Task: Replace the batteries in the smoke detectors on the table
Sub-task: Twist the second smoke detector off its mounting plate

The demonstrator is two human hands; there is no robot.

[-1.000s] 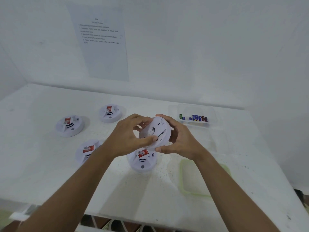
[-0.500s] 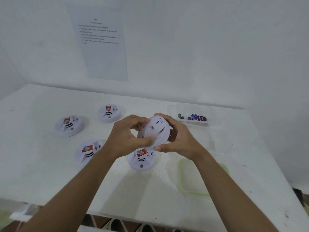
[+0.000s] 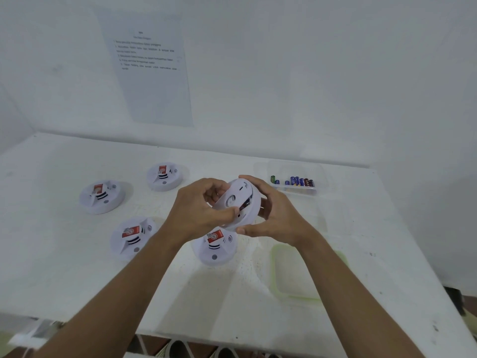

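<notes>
Since half a second ago, the held smoke detector (image 3: 236,202) has tilted, and a dark gap now shows under its back cover. The left hand (image 3: 198,210) pinches the cover and the right hand (image 3: 276,215) cups the body. A gentle twist with the body held steady would serve best. Batteries (image 3: 293,181) lie beyond the right fingertips. Below the fingers, another detector's red label (image 3: 215,236) bears a circled mark, perhaps an S. The wall sheet (image 3: 149,73) is unreadable.

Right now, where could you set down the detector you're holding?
Bare table lies in front of the nearest detector, left of the green-rimmed lid; also between that lid and the battery tub. The four resting detectors crowd the left half.
</notes>
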